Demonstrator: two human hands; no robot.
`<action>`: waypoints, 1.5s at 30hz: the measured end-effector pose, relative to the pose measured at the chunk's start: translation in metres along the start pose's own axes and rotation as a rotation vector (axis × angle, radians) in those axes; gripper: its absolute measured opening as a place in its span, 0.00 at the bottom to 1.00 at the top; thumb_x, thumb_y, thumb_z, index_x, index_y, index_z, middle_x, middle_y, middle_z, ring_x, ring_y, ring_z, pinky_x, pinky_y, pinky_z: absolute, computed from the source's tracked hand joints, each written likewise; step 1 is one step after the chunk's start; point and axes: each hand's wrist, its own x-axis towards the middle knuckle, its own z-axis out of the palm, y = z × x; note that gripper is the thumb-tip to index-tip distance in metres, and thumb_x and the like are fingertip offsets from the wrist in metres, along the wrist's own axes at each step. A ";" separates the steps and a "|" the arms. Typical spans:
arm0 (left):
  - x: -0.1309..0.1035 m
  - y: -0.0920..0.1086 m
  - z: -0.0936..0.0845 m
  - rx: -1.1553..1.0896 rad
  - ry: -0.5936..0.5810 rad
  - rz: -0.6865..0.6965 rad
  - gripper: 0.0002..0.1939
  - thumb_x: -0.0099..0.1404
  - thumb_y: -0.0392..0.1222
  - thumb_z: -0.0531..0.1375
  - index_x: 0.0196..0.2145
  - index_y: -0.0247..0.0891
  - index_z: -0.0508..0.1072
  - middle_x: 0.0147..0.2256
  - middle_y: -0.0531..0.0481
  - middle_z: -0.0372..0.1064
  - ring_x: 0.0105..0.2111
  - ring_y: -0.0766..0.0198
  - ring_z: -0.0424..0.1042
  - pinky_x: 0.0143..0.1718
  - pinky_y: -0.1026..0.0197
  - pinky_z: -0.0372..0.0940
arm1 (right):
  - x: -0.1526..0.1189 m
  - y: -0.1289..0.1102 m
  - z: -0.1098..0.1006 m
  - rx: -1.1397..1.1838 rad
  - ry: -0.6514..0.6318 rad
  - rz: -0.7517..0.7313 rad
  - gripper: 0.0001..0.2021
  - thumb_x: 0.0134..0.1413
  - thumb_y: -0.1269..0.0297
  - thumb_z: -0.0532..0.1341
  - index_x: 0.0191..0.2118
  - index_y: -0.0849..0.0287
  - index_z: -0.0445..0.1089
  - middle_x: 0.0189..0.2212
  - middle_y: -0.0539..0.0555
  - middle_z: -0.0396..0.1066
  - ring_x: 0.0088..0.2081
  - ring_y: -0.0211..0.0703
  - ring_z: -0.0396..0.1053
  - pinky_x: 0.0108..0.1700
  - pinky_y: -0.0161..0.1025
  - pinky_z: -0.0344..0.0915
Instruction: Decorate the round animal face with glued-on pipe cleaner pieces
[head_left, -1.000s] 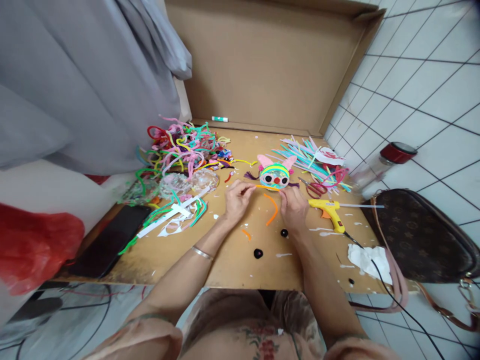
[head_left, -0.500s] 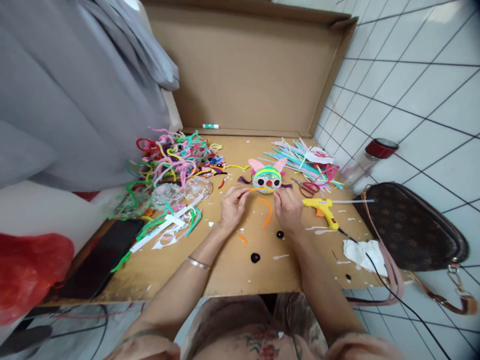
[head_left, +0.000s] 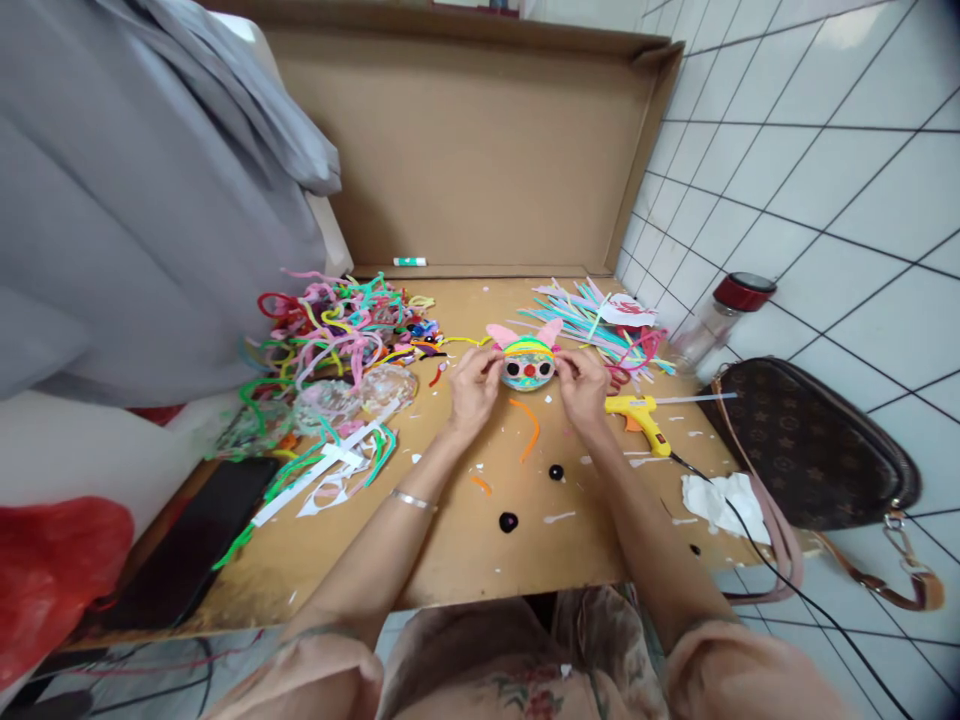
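A round craft face [head_left: 528,383] with pink ears, black eyes and a red nose stands on the table. My left hand [head_left: 476,388] is closed at its left side, my right hand [head_left: 583,385] at its right. Between them an orange strip [head_left: 529,351] runs across the face above the eyes, its ends pinched in my fingertips. A curved orange piece [head_left: 534,432] lies just below, with a short orange scrap [head_left: 481,485] and two black round pieces [head_left: 556,471] [head_left: 508,522] nearer to me.
Tangled pipe cleaners [head_left: 345,330] and a phone [head_left: 191,540] are on the left. At the right are straight pipe cleaners [head_left: 574,310], a yellow glue gun [head_left: 637,420], a red-lidded bottle [head_left: 712,325], a tissue [head_left: 724,503] and a brown bag [head_left: 810,440]. Cardboard [head_left: 465,150] stands behind.
Both hands have moved up with the orange strip, from below the face's eyes to its forehead. They now flank the face. The view has shifted slightly.
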 end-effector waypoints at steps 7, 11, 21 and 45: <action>0.002 -0.018 0.016 -0.029 0.002 -0.151 0.08 0.65 0.40 0.61 0.35 0.38 0.80 0.35 0.46 0.77 0.35 0.61 0.73 0.38 0.60 0.67 | 0.010 0.017 0.015 -0.005 -0.023 -0.014 0.10 0.55 0.71 0.57 0.34 0.57 0.76 0.32 0.56 0.78 0.36 0.48 0.73 0.40 0.44 0.69; -0.002 -0.019 0.017 -0.050 -0.015 -0.165 0.08 0.65 0.39 0.60 0.35 0.38 0.80 0.34 0.46 0.76 0.34 0.60 0.73 0.37 0.59 0.67 | 0.006 0.021 0.016 -0.020 -0.032 -0.072 0.10 0.56 0.70 0.56 0.36 0.57 0.77 0.34 0.57 0.78 0.37 0.49 0.74 0.41 0.44 0.70; -0.007 -0.020 0.021 -0.044 -0.022 -0.108 0.09 0.67 0.40 0.59 0.37 0.38 0.79 0.35 0.45 0.76 0.36 0.59 0.74 0.39 0.57 0.70 | -0.006 0.030 0.016 -0.110 -0.058 -0.099 0.13 0.58 0.71 0.54 0.37 0.56 0.78 0.32 0.57 0.77 0.36 0.49 0.74 0.43 0.46 0.70; -0.005 -0.033 0.027 -0.446 0.043 -0.539 0.11 0.57 0.44 0.66 0.37 0.35 0.79 0.36 0.44 0.80 0.35 0.60 0.77 0.41 0.58 0.71 | 0.014 0.029 0.020 0.550 -0.178 0.598 0.14 0.34 0.54 0.71 0.28 0.57 0.77 0.24 0.50 0.76 0.26 0.39 0.69 0.32 0.38 0.66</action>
